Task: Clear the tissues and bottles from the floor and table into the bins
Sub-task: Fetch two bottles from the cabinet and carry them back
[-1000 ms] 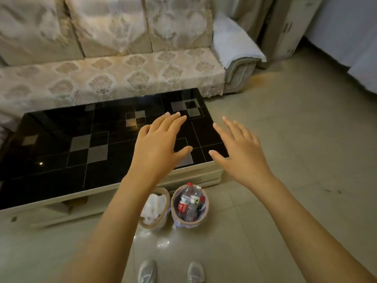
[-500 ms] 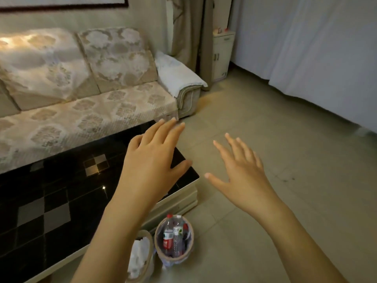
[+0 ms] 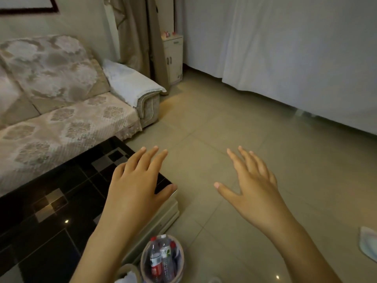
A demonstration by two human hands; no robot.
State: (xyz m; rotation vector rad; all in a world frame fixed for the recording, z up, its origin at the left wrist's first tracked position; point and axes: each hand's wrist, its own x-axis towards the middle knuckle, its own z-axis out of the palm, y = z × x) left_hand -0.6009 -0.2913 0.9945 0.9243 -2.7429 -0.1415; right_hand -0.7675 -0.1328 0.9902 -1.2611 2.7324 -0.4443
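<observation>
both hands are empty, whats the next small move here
Probably turn right and reach the right hand toward the pale object on the floor at the frame's right edge; it may be a tissue. The bottle bin already holds bottles.

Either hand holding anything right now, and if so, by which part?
Nothing is held. The left hand and right hand are both open, fingers spread, in the air.

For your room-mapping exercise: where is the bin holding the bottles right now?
In the head view, the bin with bottles stands on the floor at the bottom centre, beside the black table's corner, with the tissue bin just left of it.
</observation>
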